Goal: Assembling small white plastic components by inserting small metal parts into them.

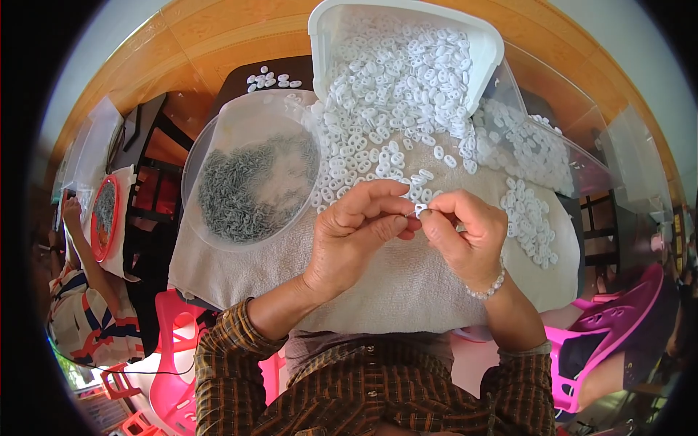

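Observation:
In front of my chest, above a beige towel (392, 291), my two hands meet fingertip to fingertip. Thumb and forefinger of my right hand (471, 236) pinch a small white oval piece with two holes (421, 209). My left hand (352, 236) is closed in a pinch beside it; a tiny thin thing seems to show at its fingertips, too small to name. Many similar loose white oval pieces (349, 160) lie just beyond my hands. Left of them stands a round clear tray (190, 207) with a heap of small grey pieces (236, 192).
A white bin (317, 54) tipped toward me spills white pieces. A filled clear bag (527, 145) lies to its right, with another pile of ovals (528, 218) nearer me. Pink chairs (618, 320) stand around; another person's arm (91, 247) reaches to a red-rimmed tray (97, 240) at far left.

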